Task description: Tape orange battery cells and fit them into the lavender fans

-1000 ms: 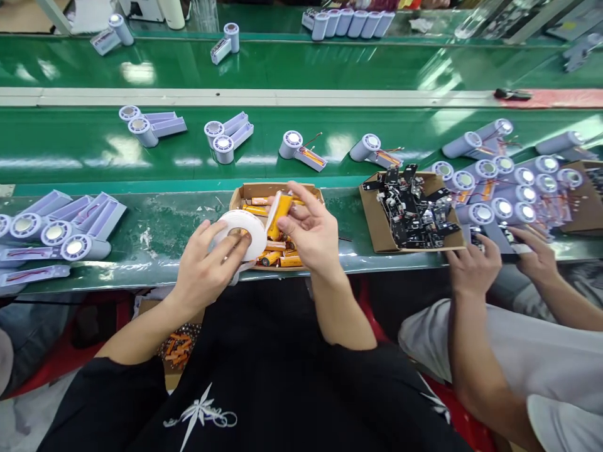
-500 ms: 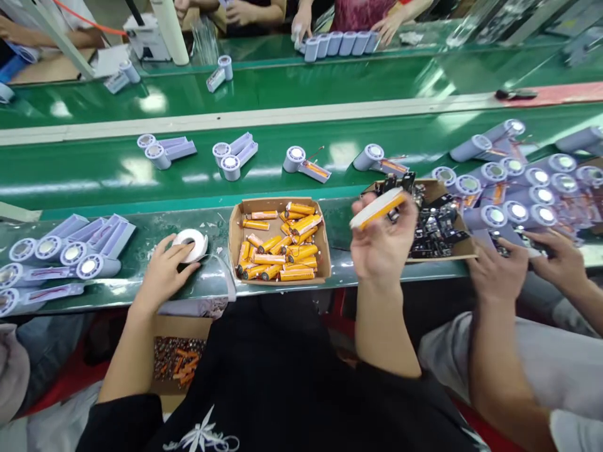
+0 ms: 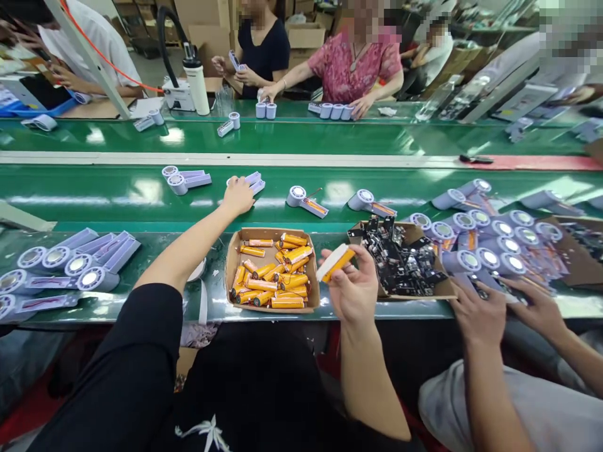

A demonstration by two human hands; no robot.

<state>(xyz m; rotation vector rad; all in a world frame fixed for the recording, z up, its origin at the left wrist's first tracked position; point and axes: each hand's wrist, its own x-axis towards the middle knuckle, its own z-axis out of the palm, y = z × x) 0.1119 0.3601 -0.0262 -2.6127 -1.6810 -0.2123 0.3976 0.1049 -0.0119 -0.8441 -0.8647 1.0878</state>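
Observation:
My left hand [image 3: 239, 196] reaches out over the green belt, its fingers closed on a purple fan casing [image 3: 255, 182] that it partly covers. In my right hand [image 3: 353, 282] is an orange battery [image 3: 335, 263] with a white strip along its upper side, held above the right edge of a cardboard box [image 3: 229, 276]. Many orange batteries [image 3: 262, 285] lie in that box. The white tape roll [image 3: 198, 270] is mostly hidden behind my left forearm, with a loose strip hanging toward the bench edge.
Purple fans [image 3: 94, 278] lie grouped on the bench at left. A box of black circuit boards [image 3: 405, 257] stands at right, beside more fans [image 3: 490, 245] and another person's hands [image 3: 485, 307]. Further fans [image 3: 298, 196] rest on the belt [image 3: 117, 207]. People sit across it.
My left hand has left the tape roll and moved forward onto a fan casing on the belt. My right hand, still holding the battery, has shifted left toward the battery box. The view has tilted up.

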